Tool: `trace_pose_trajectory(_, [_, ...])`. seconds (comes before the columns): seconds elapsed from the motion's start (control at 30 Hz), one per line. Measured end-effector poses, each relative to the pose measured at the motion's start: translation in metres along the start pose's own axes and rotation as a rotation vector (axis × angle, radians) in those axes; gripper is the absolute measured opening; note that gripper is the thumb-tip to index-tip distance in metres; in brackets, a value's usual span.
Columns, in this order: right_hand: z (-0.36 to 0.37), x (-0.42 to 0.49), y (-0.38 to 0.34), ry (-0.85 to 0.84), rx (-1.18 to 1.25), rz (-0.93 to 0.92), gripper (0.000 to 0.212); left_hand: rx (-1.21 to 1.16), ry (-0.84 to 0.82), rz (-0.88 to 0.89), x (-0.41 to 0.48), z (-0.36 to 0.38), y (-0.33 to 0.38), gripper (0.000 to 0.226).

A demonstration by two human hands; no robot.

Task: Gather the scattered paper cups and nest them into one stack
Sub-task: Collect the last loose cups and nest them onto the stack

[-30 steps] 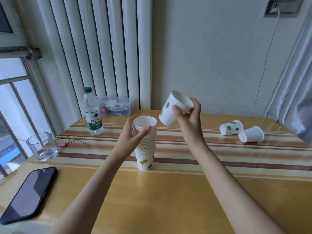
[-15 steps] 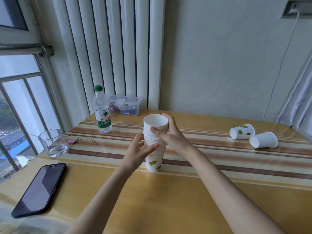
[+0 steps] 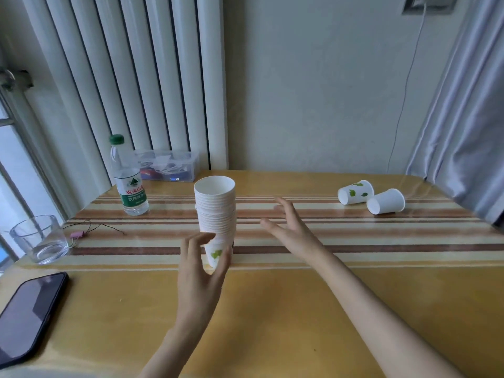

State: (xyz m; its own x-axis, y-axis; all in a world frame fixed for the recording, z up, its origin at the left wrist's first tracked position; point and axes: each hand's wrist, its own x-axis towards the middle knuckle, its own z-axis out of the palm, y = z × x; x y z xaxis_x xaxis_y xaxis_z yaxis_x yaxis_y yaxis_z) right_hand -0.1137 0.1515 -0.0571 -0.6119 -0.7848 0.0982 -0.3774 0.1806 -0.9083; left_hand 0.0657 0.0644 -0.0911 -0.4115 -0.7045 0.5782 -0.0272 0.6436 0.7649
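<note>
Behind the stack, bottle reads "农夫山".

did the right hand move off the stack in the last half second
Yes. The right hand has left the stack and shifted right, open, toward the two loose cups.

The stack of cups stood mid-table, with a bottle behind-left, a glass and phone farther left, and two cups lying far right, seemingly touching each other.
</note>
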Motion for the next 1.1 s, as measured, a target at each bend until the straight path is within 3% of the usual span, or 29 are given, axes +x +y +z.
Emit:
trace_pose_trajectory(0.17, [-0.073, -0.023, 0.069, 0.263, -0.050, 0.110, 0.041, -0.023, -0.411, 0.079, -0.014, 0.070, 0.007, 0.026])
trace_pose_trajectory(0.33, [-0.152, -0.023, 0.125, 0.397, -0.066, 0.205, 0.036, 0.001, -0.580, 0.021, 0.017, 0.163, 0.011, 0.042])
trace_pose_trajectory(0.5, [-0.220, 0.012, 0.168, 0.821, -0.108, 0.269, 0.025, 0.016, -0.734, -0.056, 0.063, 0.261, 0.015, 0.060])
trace_pose_trajectory(0.57, [-0.238, 0.029, 0.182, 0.912, -0.124, 0.280, 0.028, 0.005, -0.757, -0.082, 0.079, 0.297, 0.012, 0.074])
trace_pose_trajectory(0.73, [-0.269, 0.070, 0.197, 0.907, -0.125, 0.280, 0.053, -0.024, -0.735, -0.105, 0.113, 0.367, 0.006, 0.087])
trace_pose_trajectory(0.83, [-0.269, 0.088, 0.214, 0.905, -0.106, 0.296, 0.049, -0.039, -0.680, -0.126, 0.125, 0.396, 0.002, 0.091])
trace_pose_trajectory(0.93, [-0.263, 0.093, 0.230, 0.878, -0.151, 0.252, 0.031, -0.044, -0.671, -0.170, 0.133, 0.417, -0.001, 0.093])
trace_pose_trajectory(1.1, [-0.265, 0.089, 0.231, 0.879, -0.035, 0.133, 0.029, -0.012, -0.645, -0.240, 0.136, 0.424, -0.004, 0.070])
